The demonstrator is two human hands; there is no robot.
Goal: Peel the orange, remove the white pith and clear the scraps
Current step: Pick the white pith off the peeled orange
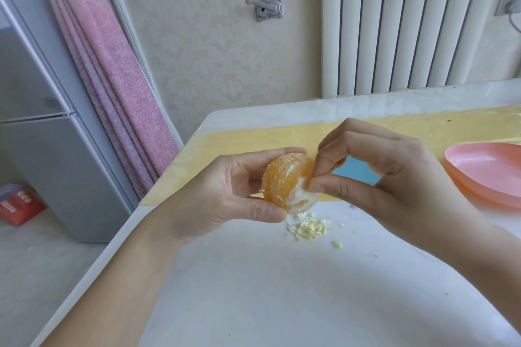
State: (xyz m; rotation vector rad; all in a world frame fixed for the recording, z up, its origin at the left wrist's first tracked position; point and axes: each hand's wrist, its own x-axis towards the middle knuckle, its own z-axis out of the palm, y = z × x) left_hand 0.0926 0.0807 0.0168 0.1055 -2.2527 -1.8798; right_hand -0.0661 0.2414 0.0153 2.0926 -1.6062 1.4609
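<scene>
Left grip curled round peeled orange, held above desk; right grip pinches pith at its side. Risk: hard pull tears segments, juice drips. Pith scraps below could scatter; pink plate unused.

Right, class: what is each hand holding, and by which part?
Left hand grips the orange top and bottom; right hand pinches pith on its right side.
</scene>
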